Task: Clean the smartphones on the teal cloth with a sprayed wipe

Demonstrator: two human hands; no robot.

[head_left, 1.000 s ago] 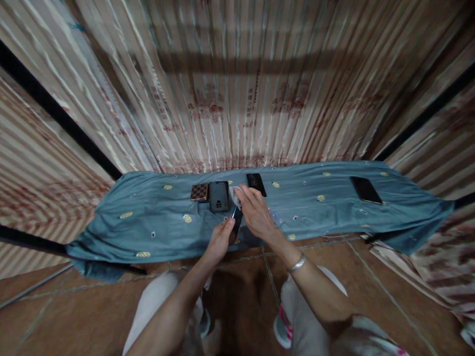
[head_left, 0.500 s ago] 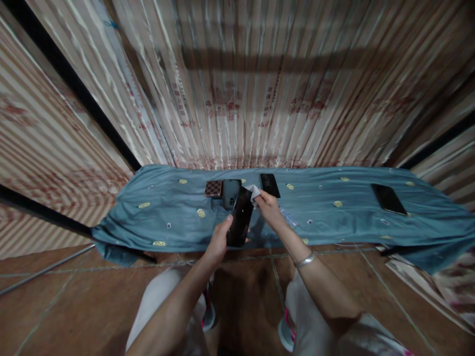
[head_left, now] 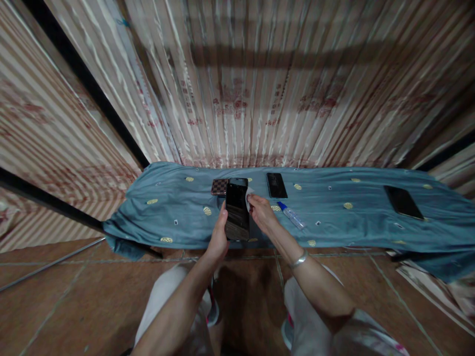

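Note:
A black smartphone (head_left: 237, 212) is held up above the cloth, its glossy dark face toward me. My left hand (head_left: 218, 236) grips it along its left edge, thumb on the near side. Pinched in my right hand (head_left: 261, 211) is a pale cleaning cloth (head_left: 249, 194), which touches the phone's upper right edge. Behind the phone, partly hidden, lies a brown checkered case (head_left: 218, 186). To the right of my right hand rests a clear spray bottle with a blue top (head_left: 292, 215).
A blue patterned cloth (head_left: 185, 222) covers the low bench. On it lie a second black phone (head_left: 276, 185) at the back and a dark phone-like slab (head_left: 403, 201) at far right. Striped curtains (head_left: 237, 99) and dark poles (head_left: 92, 84) surround the bench.
The held phone has turned more upright and now covers the dark case behind it. My right hand and the cleaning cloth have moved down slightly along its right edge, uncovering the bottle.

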